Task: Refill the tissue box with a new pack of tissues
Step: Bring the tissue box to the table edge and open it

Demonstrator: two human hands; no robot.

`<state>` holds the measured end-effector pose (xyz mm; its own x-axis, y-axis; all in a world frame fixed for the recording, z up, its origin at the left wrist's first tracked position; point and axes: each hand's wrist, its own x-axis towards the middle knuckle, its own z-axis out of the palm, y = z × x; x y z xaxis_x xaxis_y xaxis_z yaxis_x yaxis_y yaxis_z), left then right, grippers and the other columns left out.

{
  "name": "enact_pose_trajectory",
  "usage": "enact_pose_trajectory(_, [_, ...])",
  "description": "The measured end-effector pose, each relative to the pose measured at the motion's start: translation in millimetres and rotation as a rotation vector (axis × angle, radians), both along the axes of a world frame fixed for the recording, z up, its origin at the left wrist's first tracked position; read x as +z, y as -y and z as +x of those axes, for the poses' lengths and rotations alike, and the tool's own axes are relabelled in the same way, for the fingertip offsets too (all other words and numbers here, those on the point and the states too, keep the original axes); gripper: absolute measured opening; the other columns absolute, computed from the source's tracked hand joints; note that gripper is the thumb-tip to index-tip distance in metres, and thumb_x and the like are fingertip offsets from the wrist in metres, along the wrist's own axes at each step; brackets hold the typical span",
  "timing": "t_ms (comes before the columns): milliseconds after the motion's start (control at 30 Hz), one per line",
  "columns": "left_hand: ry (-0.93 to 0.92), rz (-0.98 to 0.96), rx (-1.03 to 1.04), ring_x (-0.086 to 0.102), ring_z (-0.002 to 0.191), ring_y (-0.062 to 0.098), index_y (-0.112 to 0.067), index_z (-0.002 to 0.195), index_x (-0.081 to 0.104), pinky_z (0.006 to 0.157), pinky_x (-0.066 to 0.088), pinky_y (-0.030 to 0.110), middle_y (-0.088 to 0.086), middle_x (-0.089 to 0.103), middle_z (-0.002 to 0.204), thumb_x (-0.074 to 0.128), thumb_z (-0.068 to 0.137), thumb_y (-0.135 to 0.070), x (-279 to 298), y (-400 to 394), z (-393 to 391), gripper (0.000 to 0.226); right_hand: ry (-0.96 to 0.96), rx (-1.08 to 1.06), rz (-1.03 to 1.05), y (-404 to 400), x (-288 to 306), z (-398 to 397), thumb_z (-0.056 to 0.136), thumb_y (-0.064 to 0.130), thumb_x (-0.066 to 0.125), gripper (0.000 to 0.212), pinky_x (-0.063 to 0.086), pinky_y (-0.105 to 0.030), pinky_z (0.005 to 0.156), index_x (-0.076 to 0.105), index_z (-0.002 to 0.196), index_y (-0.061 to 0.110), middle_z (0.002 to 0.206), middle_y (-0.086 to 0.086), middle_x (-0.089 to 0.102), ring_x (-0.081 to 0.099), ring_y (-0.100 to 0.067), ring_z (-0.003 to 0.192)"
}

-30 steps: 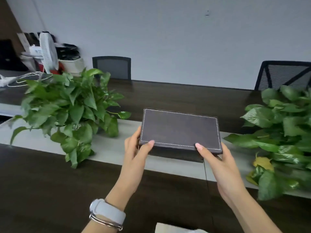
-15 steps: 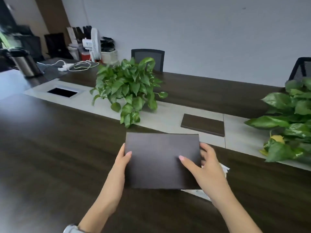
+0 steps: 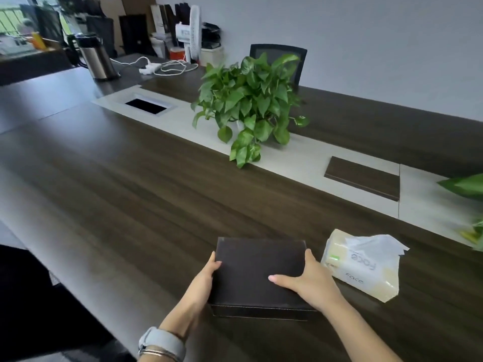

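Tissue box (image 3: 258, 270) sits in front of you on the tabletop (image 3: 130, 205), plain face up, which looks like its underside turned up so you can get at the opening for refilling. Your left hand (image 3: 202, 279) cups its left edge and your right hand (image 3: 309, 282) wraps the right edge, thumb laid across the top, both closed on it. The tissue pack (image 3: 362, 265) lies just to its right, within easy reach.

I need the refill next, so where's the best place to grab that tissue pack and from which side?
Take the tissue pack across its long sides from above with the right hand, which is nearest. It lies flat; avoid the loose tissue at its far end.
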<state>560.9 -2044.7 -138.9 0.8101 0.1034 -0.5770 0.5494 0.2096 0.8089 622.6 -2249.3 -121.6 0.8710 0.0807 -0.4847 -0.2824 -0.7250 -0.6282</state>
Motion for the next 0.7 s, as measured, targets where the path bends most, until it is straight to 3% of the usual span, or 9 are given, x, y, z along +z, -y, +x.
enact_pose_trajectory(100, [0.013,-0.047,0.01,0.05,0.131,0.019,-0.03,0.149,0.034,0.115,0.034,0.039,-0.001,0.052,0.146,0.035,0.1,-0.026,-6.3,-3.7,1.5,0.049,0.036,0.079,-0.172,-3.9,2.8,2.2,0.063,0.067,0.068,0.121,0.04,-0.04,0.103,0.01,0.149,0.006,0.154,-0.006,0.031,0.032,-0.026,0.138])
enact_pose_trajectory(200, [0.047,-0.072,0.076,0.05,0.13,0.015,-0.033,0.149,0.032,0.112,0.036,0.037,-0.007,0.051,0.145,0.041,0.1,-0.034,-16.7,-12.0,-4.3,0.05,0.255,0.273,-0.457,-17.9,5.1,-4.5,0.069,0.077,0.051,0.115,0.017,-0.04,0.116,0.002,0.15,0.012,0.161,-0.007,0.004,0.008,-0.026,0.146])
enact_pose_trajectory(300, [0.088,-0.077,0.136,0.054,0.121,0.002,-0.039,0.14,0.042,0.101,0.042,0.029,-0.015,0.053,0.138,0.041,0.1,-0.035,-26.7,-18.6,-7.1,0.04,0.491,0.657,-0.337,-47.8,1.7,-19.3,0.077,0.068,0.05,0.095,-0.009,-0.031,0.112,0.009,0.151,0.025,0.161,0.0,0.0,-0.008,-0.018,0.146])
enact_pose_trajectory(367, [0.08,-0.129,0.171,0.063,0.102,-0.009,-0.043,0.124,0.054,0.086,0.047,0.02,-0.021,0.063,0.123,0.041,0.099,-0.035,-31.3,-18.4,-4.8,0.029,0.557,0.918,-0.284,-70.2,-1.9,-28.1,0.083,0.056,0.052,0.077,-0.014,-0.031,0.11,0.022,0.148,0.028,0.161,0.0,0.007,-0.008,-0.018,0.146])
enact_pose_trajectory(433, [0.044,-0.174,0.193,0.069,0.098,-0.003,-0.041,0.115,0.066,0.078,0.05,0.018,-0.017,0.072,0.115,0.047,0.096,-0.036,-40.2,-17.4,-4.1,0.027,0.573,1.053,-0.3,-87.9,-3.7,-32.6,0.089,0.044,0.051,0.059,-0.009,-0.04,0.114,0.034,0.143,0.027,0.16,-0.004,0.012,-0.004,-0.025,0.146])
enact_pose_trajectory(533, [0.023,-0.244,0.199,0.068,0.103,0.0,-0.043,0.112,0.071,0.078,0.053,0.021,-0.015,0.074,0.114,0.052,0.093,-0.041,-52.2,-15.6,-8.1,0.026,0.577,1.155,-0.395,-101.4,-2.0,-31.4,0.096,0.031,0.044,0.038,0.009,-0.051,0.114,0.047,0.132,0.016,0.158,-0.015,0.016,0.005,-0.041,0.143])
enact_pose_trajectory(633, [-0.011,-0.293,0.198,0.069,0.103,0.003,-0.043,0.11,0.071,0.076,0.057,0.022,-0.013,0.075,0.113,0.059,0.086,-0.051,-61.2,-14.0,-10.0,0.029,0.576,1.285,-0.514,-103.7,4.8,-28.2,0.1,0.024,0.036,0.036,0.02,-0.054,0.111,0.044,0.131,0.007,0.156,-0.025,0.014,0.011,-0.051,0.139])
enact_pose_trajectory(700, [-0.005,-0.335,0.197,0.068,0.108,0.007,-0.043,0.113,0.07,0.083,0.055,0.027,-0.01,0.073,0.118,0.059,0.083,-0.055,-65.3,-13.2,-10.2,0.034,0.549,1.361,-0.585,-106.1,11.2,-28.2,0.101,0.016,0.034,0.039,0.025,-0.056,0.108,0.036,0.137,0.002,0.155,-0.029,0.01,0.011,-0.054,0.137])
